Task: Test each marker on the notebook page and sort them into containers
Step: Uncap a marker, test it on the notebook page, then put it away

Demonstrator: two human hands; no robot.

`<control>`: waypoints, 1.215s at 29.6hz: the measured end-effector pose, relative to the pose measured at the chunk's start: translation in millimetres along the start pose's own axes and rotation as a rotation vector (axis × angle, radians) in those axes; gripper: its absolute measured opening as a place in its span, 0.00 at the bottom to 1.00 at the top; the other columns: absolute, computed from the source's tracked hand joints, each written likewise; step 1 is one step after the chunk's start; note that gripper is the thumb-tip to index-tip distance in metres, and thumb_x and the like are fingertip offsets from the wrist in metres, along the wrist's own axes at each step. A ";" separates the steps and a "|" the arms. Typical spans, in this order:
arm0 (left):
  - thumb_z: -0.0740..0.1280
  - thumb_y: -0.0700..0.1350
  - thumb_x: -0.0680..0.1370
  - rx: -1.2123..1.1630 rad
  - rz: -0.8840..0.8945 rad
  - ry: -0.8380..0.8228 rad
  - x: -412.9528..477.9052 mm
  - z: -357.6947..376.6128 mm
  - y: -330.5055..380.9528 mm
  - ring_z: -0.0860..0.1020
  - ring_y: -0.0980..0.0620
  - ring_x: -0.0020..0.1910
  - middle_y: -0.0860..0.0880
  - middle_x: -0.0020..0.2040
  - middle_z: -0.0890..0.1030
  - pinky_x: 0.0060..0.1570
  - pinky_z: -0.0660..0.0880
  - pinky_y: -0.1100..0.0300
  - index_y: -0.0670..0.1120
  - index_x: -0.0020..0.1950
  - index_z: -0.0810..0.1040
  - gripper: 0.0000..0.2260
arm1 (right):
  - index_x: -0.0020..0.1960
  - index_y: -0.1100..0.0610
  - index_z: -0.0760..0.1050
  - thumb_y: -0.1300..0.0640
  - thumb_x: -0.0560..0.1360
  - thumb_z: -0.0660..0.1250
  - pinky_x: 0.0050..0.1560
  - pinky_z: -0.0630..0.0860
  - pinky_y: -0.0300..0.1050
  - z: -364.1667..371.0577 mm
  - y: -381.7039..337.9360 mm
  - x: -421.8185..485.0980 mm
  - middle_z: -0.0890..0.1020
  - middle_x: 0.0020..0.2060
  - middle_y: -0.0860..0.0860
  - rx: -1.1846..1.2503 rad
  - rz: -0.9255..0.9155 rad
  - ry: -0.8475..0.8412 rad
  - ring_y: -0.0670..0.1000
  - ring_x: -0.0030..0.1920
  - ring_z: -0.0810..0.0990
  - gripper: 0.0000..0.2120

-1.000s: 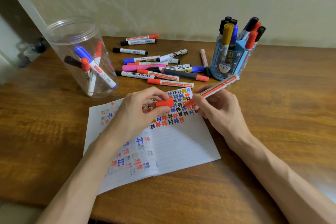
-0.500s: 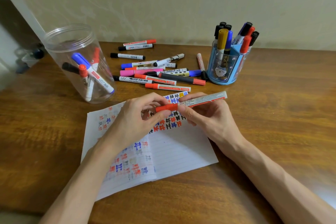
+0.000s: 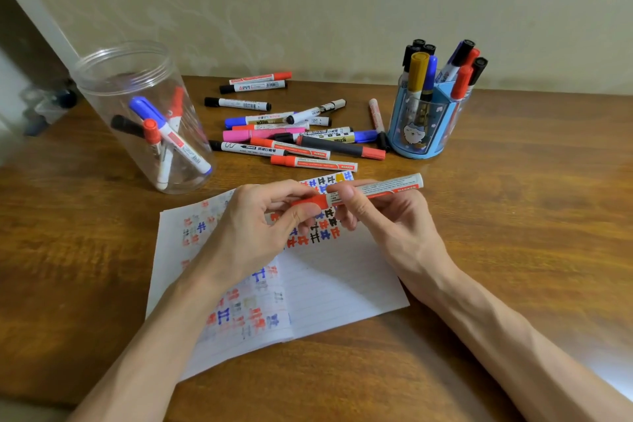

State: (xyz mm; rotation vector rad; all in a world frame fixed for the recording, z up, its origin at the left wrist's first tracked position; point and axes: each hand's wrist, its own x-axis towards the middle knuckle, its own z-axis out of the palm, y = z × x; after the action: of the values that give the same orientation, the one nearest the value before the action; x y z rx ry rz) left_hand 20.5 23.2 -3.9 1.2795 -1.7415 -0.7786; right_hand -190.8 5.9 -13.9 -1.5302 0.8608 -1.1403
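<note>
**Above the notebook: capping a red marker**

Over the notebook [image 3: 342,277], my left hand [image 3: 260,223] pinches the red cap [image 3: 310,203] while my right hand [image 3: 387,219] grips the white barrel of the marker [image 3: 373,189]. Cap and barrel meet end to end, so I judge this is the capping step, with sorting next. I hold the marker level above the test page, within reach of both containers: the clear jar [image 3: 137,113] at left holds a few markers, and the blue cup [image 3: 424,127] at right holds more, upright. Between them, loose markers [image 3: 308,164] lie on the bench [image 3: 513,216], probably untested. The barrel's red band reads "MARKER", as do two loose red ones. Other print is too small to read.
</note>
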 end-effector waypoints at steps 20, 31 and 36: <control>0.70 0.50 0.77 0.010 -0.012 -0.020 6.8 0.9 0.3 0.85 0.57 0.49 0.60 0.48 0.86 0.46 0.80 0.67 0.54 0.57 0.83 0.09 | 0.53 0.60 0.83 0.59 0.81 0.70 0.40 0.76 0.32 -2.4 0.8 7.2 0.85 0.37 0.42 0.057 0.041 -0.010 0.40 0.39 0.83 0.05; 0.73 0.45 0.78 -0.277 -0.096 0.205 5.0 -10.2 -0.6 0.84 0.52 0.57 0.52 0.54 0.86 0.56 0.82 0.57 0.46 0.56 0.83 0.09 | 0.54 0.58 0.83 0.57 0.77 0.75 0.48 0.85 0.45 -14.4 7.3 10.3 0.88 0.50 0.48 -0.064 0.050 0.053 0.48 0.51 0.87 0.07; 0.72 0.44 0.79 -0.358 -0.052 0.306 12.7 -14.1 11.7 0.84 0.50 0.59 0.48 0.56 0.86 0.59 0.80 0.56 0.43 0.61 0.83 0.12 | 0.67 0.54 0.80 0.57 0.79 0.74 0.56 0.85 0.45 -7.7 12.3 12.0 0.87 0.57 0.46 -0.290 -0.058 -0.051 0.45 0.56 0.86 0.17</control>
State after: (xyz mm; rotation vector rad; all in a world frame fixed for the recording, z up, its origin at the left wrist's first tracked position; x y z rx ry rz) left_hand 25.7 14.4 15.9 1.1336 -1.2645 -0.8323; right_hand -194.3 -10.5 -22.5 -1.8230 0.9849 -1.0468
